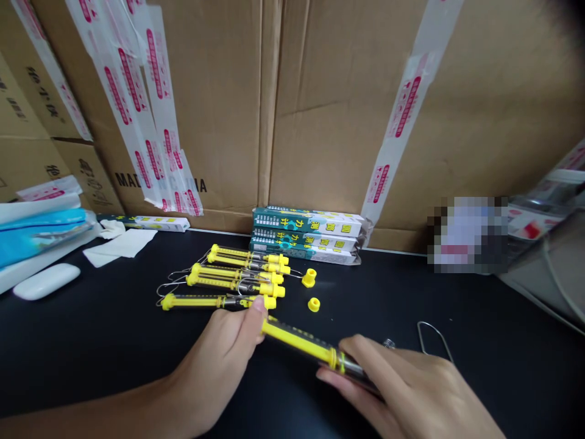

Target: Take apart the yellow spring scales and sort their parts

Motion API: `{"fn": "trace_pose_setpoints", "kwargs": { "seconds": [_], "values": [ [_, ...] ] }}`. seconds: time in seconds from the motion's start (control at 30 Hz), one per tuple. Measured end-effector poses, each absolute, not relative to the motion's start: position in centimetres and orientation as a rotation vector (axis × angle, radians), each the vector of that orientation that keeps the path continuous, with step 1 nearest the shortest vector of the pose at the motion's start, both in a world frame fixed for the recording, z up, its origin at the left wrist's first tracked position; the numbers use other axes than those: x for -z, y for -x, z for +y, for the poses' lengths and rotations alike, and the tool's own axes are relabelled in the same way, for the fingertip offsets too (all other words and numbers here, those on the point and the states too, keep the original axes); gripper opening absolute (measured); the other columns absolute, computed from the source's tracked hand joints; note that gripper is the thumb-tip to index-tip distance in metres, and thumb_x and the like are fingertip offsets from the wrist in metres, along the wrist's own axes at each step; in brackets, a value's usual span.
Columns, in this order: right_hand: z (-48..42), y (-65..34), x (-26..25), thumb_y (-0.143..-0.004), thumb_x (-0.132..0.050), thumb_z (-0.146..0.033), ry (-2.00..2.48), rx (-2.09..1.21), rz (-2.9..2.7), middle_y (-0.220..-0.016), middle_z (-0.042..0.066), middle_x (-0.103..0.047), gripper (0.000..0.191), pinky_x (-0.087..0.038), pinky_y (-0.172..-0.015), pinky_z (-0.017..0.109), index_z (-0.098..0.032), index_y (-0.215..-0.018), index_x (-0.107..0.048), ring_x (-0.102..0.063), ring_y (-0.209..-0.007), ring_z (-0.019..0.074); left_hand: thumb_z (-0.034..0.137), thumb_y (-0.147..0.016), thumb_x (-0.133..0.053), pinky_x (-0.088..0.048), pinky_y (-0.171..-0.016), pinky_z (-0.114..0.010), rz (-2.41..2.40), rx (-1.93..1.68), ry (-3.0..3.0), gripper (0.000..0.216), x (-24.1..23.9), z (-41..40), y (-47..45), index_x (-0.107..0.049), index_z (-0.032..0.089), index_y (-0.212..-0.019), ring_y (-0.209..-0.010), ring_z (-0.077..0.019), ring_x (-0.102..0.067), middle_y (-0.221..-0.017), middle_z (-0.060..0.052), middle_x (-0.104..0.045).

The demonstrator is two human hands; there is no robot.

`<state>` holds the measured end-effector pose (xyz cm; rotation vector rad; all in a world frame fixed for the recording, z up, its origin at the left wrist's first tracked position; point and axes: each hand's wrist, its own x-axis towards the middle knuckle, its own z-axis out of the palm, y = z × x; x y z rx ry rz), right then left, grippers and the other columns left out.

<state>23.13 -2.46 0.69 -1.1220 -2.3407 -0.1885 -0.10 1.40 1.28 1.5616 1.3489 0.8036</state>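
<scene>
A yellow and clear spring scale tube [299, 342] lies slanted over the black table [114, 341], held at both ends. My left hand [223, 350] pinches its upper left end with thumb and fingers. My right hand [411, 387] is wrapped round its lower right end, where a metal part shows. Just beyond my left hand lie several assembled yellow spring scales [237, 277] with wire hooks, side by side. Two loose yellow caps [309, 278] [313, 304] sit to their right. A bent wire hook [433, 336] and a small spring [389, 343] lie past my right hand.
Three teal and white product boxes [307, 235] are stacked against taped cardboard cartons [320, 103] at the back. At the left are a white oval object [46, 280], white tissue [121, 244], blue packets [36, 231] and another long box [150, 222]. A blurred patch and clutter fill the right.
</scene>
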Motion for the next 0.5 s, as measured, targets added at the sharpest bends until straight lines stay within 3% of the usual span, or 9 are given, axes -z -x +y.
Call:
{"fn": "trace_pose_setpoints", "kwargs": {
  "seconds": [0.1, 0.3, 0.4, 0.5],
  "values": [
    [-1.6, -23.8, -1.7, -0.102, -0.052, -0.044, 1.118, 0.189, -2.283, -0.066, -0.003, -0.067, 0.023, -0.044, -0.047, 0.025, -0.023, -0.095, -0.059, -0.064, -0.048, 0.0143, 0.077, -0.081, -0.046, -0.022, -0.044, -0.023, 1.306, -0.861, -1.367, 0.056, -1.3, 2.0, -0.1, -0.035, 0.024, -0.065, -0.051, -0.0104, -0.023, -0.058, 0.008, -0.025],
    [0.2, -25.7, -3.7, -0.095, -0.061, -0.049, 1.337, -0.506, -1.815, -0.065, -0.005, -0.059, 0.025, -0.046, -0.046, 0.018, -0.027, -0.105, -0.060, -0.056, -0.052, 0.0113, 0.072, -0.080, -0.054, -0.014, -0.038, -0.019, 1.157, -0.849, -1.234, 0.053, -0.4, 3.1, 0.7, -0.045, 0.021, -0.066, -0.039, -0.0052, -0.017, -0.050, 0.012, -0.026],
    [1.0, -26.4, -4.3, -0.083, -0.076, -0.048, 1.290, -0.769, -1.442, -0.075, -0.005, -0.061, 0.034, -0.040, -0.041, 0.016, -0.025, -0.105, -0.062, -0.047, -0.045, 0.0057, 0.064, -0.088, -0.052, -0.016, -0.035, -0.018, 1.008, -0.800, -1.310, 0.046, -0.1, 2.9, 1.0, -0.049, 0.020, -0.074, -0.033, -0.0038, -0.024, -0.051, 0.010, -0.038],
    [1.5, -26.6, -4.6, -0.069, -0.088, -0.044, 1.193, -0.939, -1.077, -0.081, -0.002, -0.063, 0.044, -0.041, -0.040, 0.013, -0.023, -0.101, -0.067, -0.044, -0.047, 0.0034, 0.051, -0.096, -0.046, -0.019, -0.035, -0.017, 0.922, -0.674, -1.438, 0.035, -0.1, 2.6, 1.2, -0.055, 0.019, -0.086, -0.033, -0.0042, -0.041, -0.061, 0.006, -0.051]
  ]
}}
